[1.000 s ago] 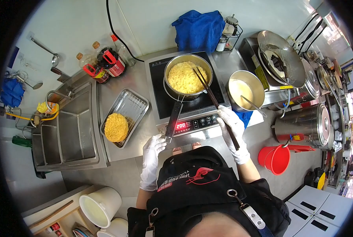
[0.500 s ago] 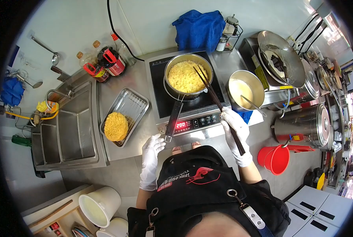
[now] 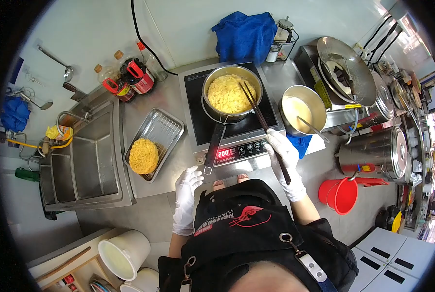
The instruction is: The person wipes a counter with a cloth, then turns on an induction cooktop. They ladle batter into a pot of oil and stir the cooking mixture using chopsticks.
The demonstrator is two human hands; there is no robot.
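My gloved right hand point(image 3: 284, 156) grips a pair of long dark chopsticks point(image 3: 260, 117), their tips over the yellow, crumbly round of food point(image 3: 229, 93) that fills the saucepan point(image 3: 257, 82). This pan sits on an induction cooker point(image 3: 195, 121) whose red display reads 200, its black handle point(image 3: 215, 148) pointing toward me. Gloved too, my left hand point(image 3: 188, 184) hovers near the counter edge below that handle, fingers apart and holding nothing. To the left, a golden fried round point(image 3: 143, 155) lies on a rack in a metal tray point(image 3: 168, 117).
Right of the cooker stands a pot point(image 3: 288, 92) of pale batter with a ladle point(image 3: 314, 127) in it. A sink point(image 3: 95, 160) is at left, sauce bottles point(image 3: 138, 75) behind the tray. A wok point(image 3: 356, 82), a steel stockpot point(image 3: 368, 153) and a red bucket point(image 3: 338, 195) are at right.
My right hand has shifted slightly left and up with the chopsticks, whose tips moved a little left over the food. My left hand is nearly still.
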